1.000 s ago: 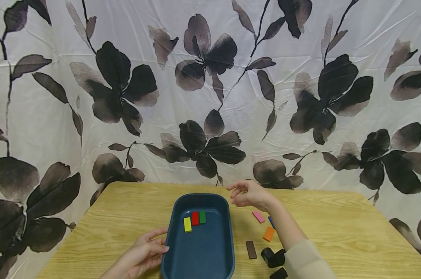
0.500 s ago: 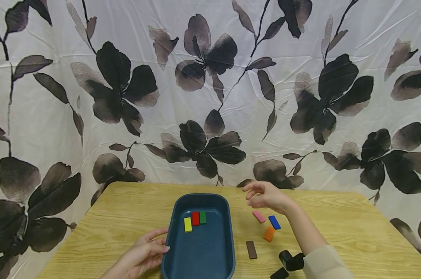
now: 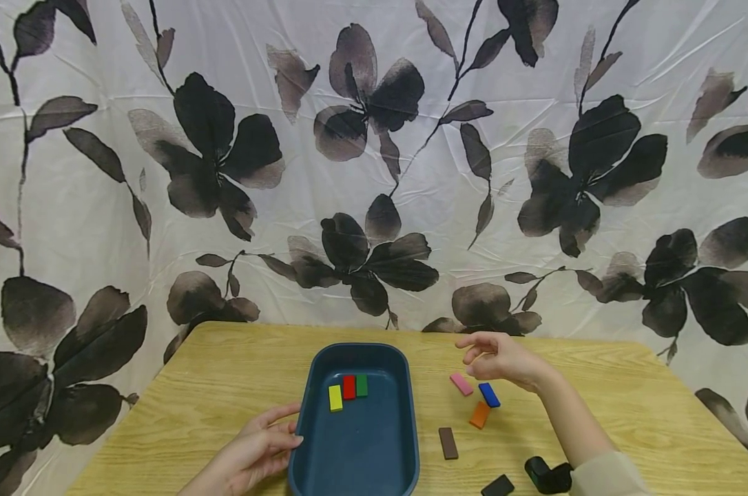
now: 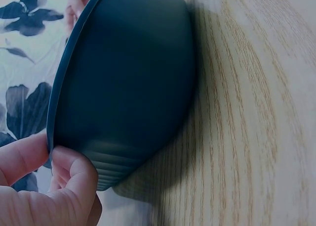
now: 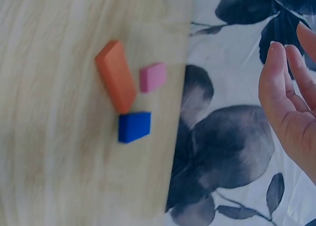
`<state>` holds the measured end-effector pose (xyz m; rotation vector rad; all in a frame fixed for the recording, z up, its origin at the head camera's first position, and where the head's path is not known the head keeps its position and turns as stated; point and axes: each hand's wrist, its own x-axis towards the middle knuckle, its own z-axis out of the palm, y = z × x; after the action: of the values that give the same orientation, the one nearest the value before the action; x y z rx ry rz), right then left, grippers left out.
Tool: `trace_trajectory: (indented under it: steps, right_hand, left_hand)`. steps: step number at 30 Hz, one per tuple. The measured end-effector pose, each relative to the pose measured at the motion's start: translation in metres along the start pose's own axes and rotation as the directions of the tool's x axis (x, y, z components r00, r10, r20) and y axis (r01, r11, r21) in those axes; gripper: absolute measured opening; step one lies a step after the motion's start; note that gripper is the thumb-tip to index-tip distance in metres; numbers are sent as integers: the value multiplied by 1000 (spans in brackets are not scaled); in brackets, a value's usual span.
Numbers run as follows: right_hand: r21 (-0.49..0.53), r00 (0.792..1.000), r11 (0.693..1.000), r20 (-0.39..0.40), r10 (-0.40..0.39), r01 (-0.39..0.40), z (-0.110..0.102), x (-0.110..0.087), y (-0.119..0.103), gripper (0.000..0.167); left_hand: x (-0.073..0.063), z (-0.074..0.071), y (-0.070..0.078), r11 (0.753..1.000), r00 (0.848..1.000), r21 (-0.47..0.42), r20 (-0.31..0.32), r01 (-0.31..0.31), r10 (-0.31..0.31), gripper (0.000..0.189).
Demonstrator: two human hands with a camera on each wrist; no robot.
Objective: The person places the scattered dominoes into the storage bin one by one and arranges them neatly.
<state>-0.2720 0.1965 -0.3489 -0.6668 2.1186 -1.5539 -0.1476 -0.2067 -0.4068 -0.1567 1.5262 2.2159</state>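
A dark blue tray (image 3: 357,451) stands on the wooden table with yellow (image 3: 335,398), red (image 3: 349,387) and green (image 3: 362,386) blocks lying inside. My left hand (image 3: 259,446) pinches the tray's left rim between thumb and fingers, as the left wrist view also shows. Above the table's right side, my right hand (image 3: 504,359) hovers with loosely bent fingers and holds nothing. Close below it lie a pink block (image 3: 461,384), a blue block (image 3: 489,395) and an orange block (image 5: 116,76). In the right wrist view those three lie apart from the hand.
A brown block (image 3: 448,443) lies right of the tray, and a black block (image 3: 498,486) is near the front. By the right sleeve (image 3: 609,475) shows a black wrist-worn device (image 3: 547,477). Behind the table (image 3: 237,358) hangs a floral cloth (image 3: 374,172).
My right hand has moved right and slightly down, away from the tray, uncovering the blue block. The left hand stays on the rim, and the blocks lie as before.
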Motion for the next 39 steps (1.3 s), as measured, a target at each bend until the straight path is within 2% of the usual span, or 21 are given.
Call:
trace_trajectory:
  steps: [12, 18, 29, 39]
  right_hand:
    - [-21, 999, 999, -8, 36, -36, -13, -20, 22, 57]
    - [12, 997, 997, -10, 75, -75, -17, -25, 35, 61]
    - [46, 996, 995, -6, 93, -93, -23, -31, 61, 68]
    - [57, 993, 993, -40, 108, -105, -24, -30, 77, 66]
  left_hand:
    - [0, 0, 1, 1000, 1000, -9, 11, 2, -2, 76]
    - [0, 1, 2, 1000, 1000, -14, 8, 8, -8, 75]
    - [1, -1, -1, 1000, 1000, -22, 7, 0, 1, 74]
    - [1, -1, 0, 1000, 1000, -22, 14, -3, 4, 75]
